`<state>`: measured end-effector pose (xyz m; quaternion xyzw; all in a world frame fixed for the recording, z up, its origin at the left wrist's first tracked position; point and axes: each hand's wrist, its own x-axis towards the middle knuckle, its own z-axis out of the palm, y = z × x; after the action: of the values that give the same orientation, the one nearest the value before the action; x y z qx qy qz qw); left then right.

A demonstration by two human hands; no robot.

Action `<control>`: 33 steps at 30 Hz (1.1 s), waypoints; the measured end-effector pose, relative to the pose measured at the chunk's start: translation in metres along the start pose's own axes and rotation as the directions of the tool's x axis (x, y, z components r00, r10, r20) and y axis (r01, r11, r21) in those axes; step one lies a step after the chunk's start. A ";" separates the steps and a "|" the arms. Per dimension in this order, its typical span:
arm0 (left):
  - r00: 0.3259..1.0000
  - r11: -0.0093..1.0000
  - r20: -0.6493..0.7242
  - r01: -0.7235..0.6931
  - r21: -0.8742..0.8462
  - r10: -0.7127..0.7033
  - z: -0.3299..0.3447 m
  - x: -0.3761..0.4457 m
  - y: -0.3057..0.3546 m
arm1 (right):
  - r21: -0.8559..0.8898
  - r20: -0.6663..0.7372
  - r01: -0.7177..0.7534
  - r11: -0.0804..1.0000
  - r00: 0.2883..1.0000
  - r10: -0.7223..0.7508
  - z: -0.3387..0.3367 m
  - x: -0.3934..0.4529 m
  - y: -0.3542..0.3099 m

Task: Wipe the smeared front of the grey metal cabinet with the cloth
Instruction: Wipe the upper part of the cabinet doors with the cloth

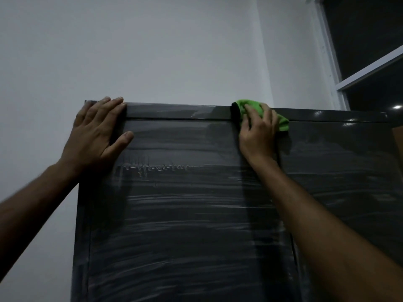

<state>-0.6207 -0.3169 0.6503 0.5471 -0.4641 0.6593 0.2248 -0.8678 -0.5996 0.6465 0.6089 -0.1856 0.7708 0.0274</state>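
Observation:
The tall dark grey metal cabinet fills the lower middle of the view, its front covered in whitish horizontal smears. My right hand presses a bunched green cloth against the cabinet's top edge, right of the middle, fingers curled over it. A tail of cloth sticks out to the right of the hand. My left hand lies flat with spread fingers on the cabinet's top left corner.
A white wall rises behind the cabinet. A dark window with a white frame stands at the upper right. A brownish surface shows at the right edge beside the cabinet.

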 end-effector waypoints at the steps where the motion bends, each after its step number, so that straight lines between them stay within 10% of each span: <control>1: 1.000 1.000 0.000 -0.004 0.003 0.004 0.000 0.000 -0.001 | 0.002 0.033 0.028 1.000 0.999 -0.028 0.004 -0.001 -0.013; 6: 1.000 1.000 0.007 -0.013 0.024 0.012 0.001 -0.001 -0.002 | 0.044 0.166 0.387 0.921 0.906 -0.389 -0.002 -0.053 -0.005; 11: 1.000 0.999 -0.010 -0.014 0.044 0.014 0.003 0.001 -0.002 | -0.021 0.033 -0.012 1.000 0.999 0.013 -0.004 -0.012 -0.016; 18: 1.000 0.999 0.005 -0.005 0.046 0.005 0.001 -0.001 -0.002 | 0.051 0.153 0.428 0.902 0.889 -0.431 0.003 -0.071 -0.035; 23: 1.000 0.999 0.017 0.011 0.037 -0.011 0.000 -0.001 0.000 | 0.009 0.007 -0.060 0.998 0.998 0.060 0.009 -0.022 -0.057; 29: 1.000 1.000 -0.013 0.006 -0.007 -0.006 0.001 -0.002 -0.003 | 0.114 0.139 0.423 0.899 0.889 -0.436 0.026 -0.077 -0.087; 33: 1.000 1.000 -0.013 0.018 -0.018 -0.018 0.000 -0.002 -0.001 | 0.044 0.048 0.164 0.985 0.985 -0.166 0.020 -0.052 -0.064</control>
<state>-0.6195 -0.3162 0.6489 0.5450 -0.4634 0.6567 0.2387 -0.8187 -0.5367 0.6168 0.6423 -0.1197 0.7534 0.0741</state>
